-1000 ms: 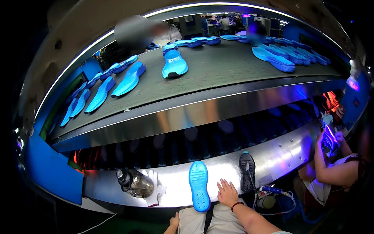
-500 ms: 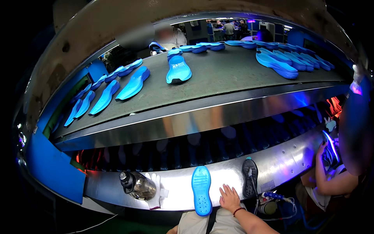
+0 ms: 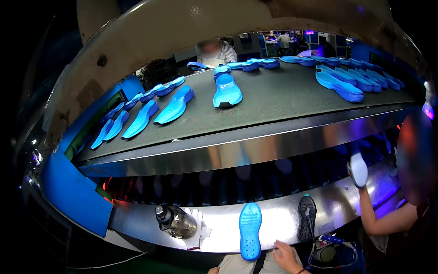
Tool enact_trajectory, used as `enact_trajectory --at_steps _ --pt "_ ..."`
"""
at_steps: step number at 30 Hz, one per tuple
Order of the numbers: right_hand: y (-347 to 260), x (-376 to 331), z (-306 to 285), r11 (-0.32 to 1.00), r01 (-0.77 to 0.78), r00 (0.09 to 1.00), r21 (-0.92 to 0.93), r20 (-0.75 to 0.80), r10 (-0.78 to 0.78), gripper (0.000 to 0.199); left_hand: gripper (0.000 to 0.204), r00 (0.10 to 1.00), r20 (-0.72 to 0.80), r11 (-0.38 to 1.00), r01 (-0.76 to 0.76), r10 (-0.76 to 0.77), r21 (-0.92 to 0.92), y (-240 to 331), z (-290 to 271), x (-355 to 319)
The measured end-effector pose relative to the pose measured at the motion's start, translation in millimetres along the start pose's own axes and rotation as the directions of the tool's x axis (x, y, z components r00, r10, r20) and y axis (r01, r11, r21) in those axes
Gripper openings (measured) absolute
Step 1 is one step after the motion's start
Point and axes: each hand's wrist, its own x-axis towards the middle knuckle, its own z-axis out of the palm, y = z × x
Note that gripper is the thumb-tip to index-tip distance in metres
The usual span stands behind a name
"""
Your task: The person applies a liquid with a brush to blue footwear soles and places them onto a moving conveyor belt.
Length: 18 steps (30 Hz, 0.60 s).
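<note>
A light blue shoe sole (image 3: 250, 232) with a holed, ridged face lies on the metal ledge in front of me, its lower end jutting over the edge toward my lap. Right of it, my right hand (image 3: 286, 255) is at my thigh by the ledge's rim. Its fingers are stretched out and hold nothing. A black shoe sole (image 3: 306, 218) lies on the ledge beyond that hand. Of my left side, only a sliver of skin (image 3: 213, 271) shows at the lower edge, its fingers hidden.
A dark-capped bottle (image 3: 177, 222) and a white glove (image 3: 195, 228) are on the ledge's left. Several blue soles (image 3: 173, 105) line the conveyor belt (image 3: 200, 121) above; dark ones sit beneath. A co-worker's hand (image 3: 352, 170) holds a pale sole-shaped piece (image 3: 359, 169). Blue tubing (image 3: 332, 239) hangs right.
My right hand has drawn back from the metal ledge toward my lap. The co-worker's arm has lifted a pale sole-shaped piece toward the lower opening. My view has shifted slightly.
</note>
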Motion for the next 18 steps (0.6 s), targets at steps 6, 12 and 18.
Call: enact_trajectory --at_steps 6,12,18 --pt "-11 -82 -29 0.972 -0.228 0.974 -0.047 0.003 0.229 0.04 0.024 0.989 0.007 0.984 -0.145 0.147 -0.103 -38 -42 32" --pt "22 -113 -40 0.721 -0.689 0.717 -0.074 -0.217 0.663 0.042 0.021 0.92 0.392 0.932 0.157 -0.018 -0.326 54 -14 -99" --pt "63 -101 -31 0.65 -0.755 0.652 -0.084 -0.195 0.732 0.036 0.043 0.919 0.389 0.867 0.139 0.067 -0.478 5 -24 -36"
